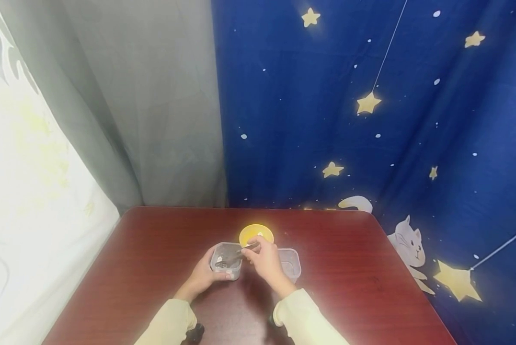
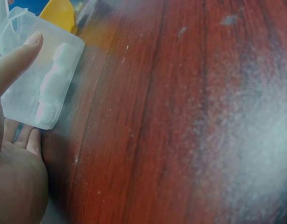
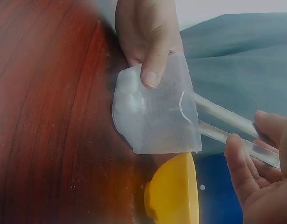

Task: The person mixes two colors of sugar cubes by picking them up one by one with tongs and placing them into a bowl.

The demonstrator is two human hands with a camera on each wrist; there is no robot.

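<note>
My left hand (image 1: 202,274) grips a clear plastic container (image 1: 230,248), thumb along the near side and fingers round the far left. Several white rounded pieces (image 2: 52,85) show through its wall, at the bottom. In my right hand (image 1: 267,262) is a pair of metal tongs (image 1: 235,257), pinched between thumb and fingers. The tongs reach down into the container from the right, their perforated end inside it. Two separate arms of the tongs (image 3: 222,135) show in the right wrist view. What lies between the tips is hidden by the cloudy wall.
Just behind the hands stands a yellow bowl (image 1: 256,226) with something white inside. A second clear container (image 1: 295,263) sits right of it, partly covered by my right hand. All stand on a dark red wooden table (image 1: 348,287), with curtains (image 1: 176,120) behind.
</note>
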